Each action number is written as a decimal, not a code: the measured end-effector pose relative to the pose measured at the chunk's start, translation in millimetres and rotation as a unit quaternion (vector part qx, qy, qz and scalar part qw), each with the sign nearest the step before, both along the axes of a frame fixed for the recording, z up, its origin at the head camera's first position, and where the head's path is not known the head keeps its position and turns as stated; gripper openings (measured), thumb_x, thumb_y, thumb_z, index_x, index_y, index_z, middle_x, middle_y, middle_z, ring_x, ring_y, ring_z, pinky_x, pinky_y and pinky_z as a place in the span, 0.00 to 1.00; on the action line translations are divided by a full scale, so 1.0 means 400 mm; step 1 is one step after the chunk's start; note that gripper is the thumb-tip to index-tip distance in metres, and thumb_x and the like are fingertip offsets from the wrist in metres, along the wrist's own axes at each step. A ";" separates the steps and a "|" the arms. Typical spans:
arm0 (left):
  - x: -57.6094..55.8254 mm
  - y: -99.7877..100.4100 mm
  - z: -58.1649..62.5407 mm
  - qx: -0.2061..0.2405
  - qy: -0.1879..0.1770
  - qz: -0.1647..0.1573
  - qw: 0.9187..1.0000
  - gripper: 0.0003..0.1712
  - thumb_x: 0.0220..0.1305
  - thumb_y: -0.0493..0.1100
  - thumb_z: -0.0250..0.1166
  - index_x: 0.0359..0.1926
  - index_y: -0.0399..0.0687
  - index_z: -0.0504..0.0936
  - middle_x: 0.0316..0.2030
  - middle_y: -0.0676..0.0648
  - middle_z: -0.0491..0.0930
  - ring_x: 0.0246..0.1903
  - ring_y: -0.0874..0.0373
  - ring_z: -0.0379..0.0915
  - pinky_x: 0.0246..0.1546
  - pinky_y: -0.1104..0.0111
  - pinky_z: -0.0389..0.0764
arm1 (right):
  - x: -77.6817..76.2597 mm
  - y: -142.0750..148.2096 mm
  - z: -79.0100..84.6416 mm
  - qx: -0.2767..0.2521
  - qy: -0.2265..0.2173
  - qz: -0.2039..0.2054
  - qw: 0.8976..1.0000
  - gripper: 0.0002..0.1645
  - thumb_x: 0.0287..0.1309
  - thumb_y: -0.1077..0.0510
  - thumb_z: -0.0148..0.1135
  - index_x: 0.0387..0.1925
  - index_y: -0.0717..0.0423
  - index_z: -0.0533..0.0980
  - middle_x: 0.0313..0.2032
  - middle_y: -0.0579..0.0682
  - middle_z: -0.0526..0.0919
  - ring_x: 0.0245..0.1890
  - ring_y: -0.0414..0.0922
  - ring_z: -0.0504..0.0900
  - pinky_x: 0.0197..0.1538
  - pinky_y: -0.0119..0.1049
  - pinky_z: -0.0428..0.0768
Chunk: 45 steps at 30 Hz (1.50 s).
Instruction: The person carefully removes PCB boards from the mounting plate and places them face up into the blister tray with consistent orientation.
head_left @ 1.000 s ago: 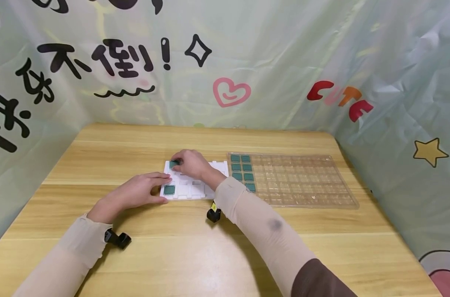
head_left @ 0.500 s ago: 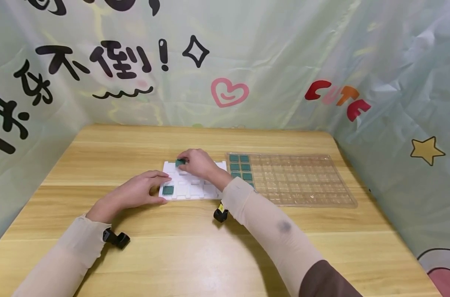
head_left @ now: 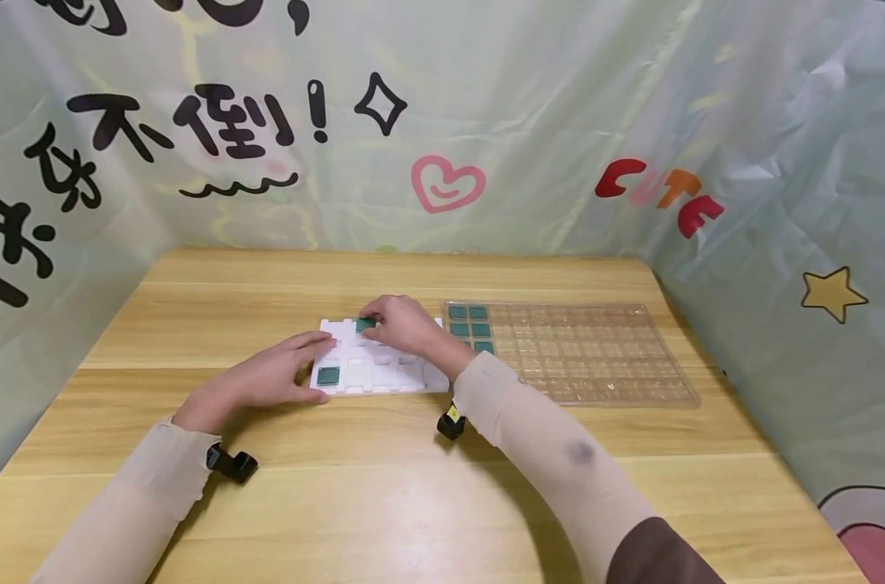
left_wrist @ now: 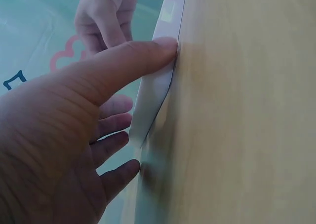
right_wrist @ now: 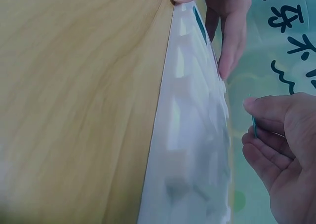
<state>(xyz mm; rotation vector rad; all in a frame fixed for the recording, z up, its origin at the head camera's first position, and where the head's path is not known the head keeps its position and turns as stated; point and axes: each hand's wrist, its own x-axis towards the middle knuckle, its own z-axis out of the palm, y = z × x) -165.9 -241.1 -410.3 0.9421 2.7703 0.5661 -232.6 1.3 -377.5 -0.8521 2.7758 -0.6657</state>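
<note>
My right hand (head_left: 405, 326) pinches a small green square chip (head_left: 365, 324) between thumb and fingers over the far row of a white compartment tray (head_left: 384, 377). In the right wrist view, the chip (right_wrist: 255, 128) shows edge-on between thumb and fingertips. My left hand (head_left: 270, 375) rests at the tray's left end, fingers extended and the thumb (left_wrist: 165, 49) touching its front edge. Another green chip (head_left: 328, 375) lies in the tray's near-left compartment.
A clear plastic tray (head_left: 581, 393) with many compartments lies to the right, several green chips (head_left: 479, 330) in its left columns; my right forearm hides part of it. Wood-grain table (head_left: 384, 503) lies in front. A printed cloth (head_left: 544, 122) hangs behind.
My right hand has moved right along the far row, carrying the green chip away from the far-left compartment. My left hand has stayed at the white tray's left end.
</note>
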 end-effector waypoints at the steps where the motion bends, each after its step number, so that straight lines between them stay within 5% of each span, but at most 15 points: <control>1: -0.002 0.000 0.000 -0.002 -0.004 0.001 1.000 0.55 0.56 0.63 0.70 0.73 0.36 0.59 0.72 0.36 0.55 0.70 0.39 0.52 0.66 0.46 0.60 | 0.002 0.003 0.001 0.000 0.001 0.000 1.000 0.21 0.62 0.49 0.66 0.56 0.49 0.81 0.52 0.45 0.82 0.44 0.37 0.78 0.50 0.33 0.76; 11: -0.009 0.005 -0.003 -0.020 -0.026 0.007 0.999 0.62 0.56 0.74 0.61 0.75 0.36 0.52 0.75 0.37 0.47 0.73 0.40 0.44 0.68 0.47 0.56 | 0.023 0.045 0.013 -0.008 -0.001 -0.004 1.000 0.21 0.62 0.49 0.66 0.56 0.48 0.81 0.52 0.44 0.82 0.47 0.38 0.80 0.51 0.33 0.77; 28: -0.007 0.008 -0.013 -0.027 0.003 0.016 0.999 0.61 0.56 0.73 0.63 0.74 0.35 0.54 0.74 0.37 0.50 0.72 0.41 0.46 0.68 0.49 0.56 | 0.054 0.133 0.020 -0.046 -0.001 -0.008 0.999 0.22 0.62 0.50 0.67 0.56 0.50 0.80 0.52 0.46 0.82 0.48 0.40 0.81 0.51 0.32 0.79; 36: -0.002 0.016 -0.013 -0.028 -0.009 0.025 0.999 0.62 0.57 0.72 0.63 0.75 0.34 0.51 0.75 0.37 0.47 0.73 0.41 0.43 0.69 0.49 0.55 | 0.073 0.164 0.024 -0.046 0.003 -0.014 0.999 0.23 0.61 0.49 0.68 0.57 0.49 0.80 0.52 0.45 0.82 0.48 0.41 0.81 0.54 0.38 0.77; 45: 0.004 0.021 -0.012 -0.029 -0.014 0.043 0.999 0.64 0.55 0.72 0.64 0.75 0.33 0.50 0.75 0.35 0.43 0.73 0.39 0.41 0.69 0.49 0.55 | 0.081 0.196 0.025 -0.050 0.014 -0.016 0.999 0.21 0.59 0.51 0.69 0.54 0.50 0.81 0.49 0.45 0.83 0.46 0.41 0.82 0.50 0.33 0.79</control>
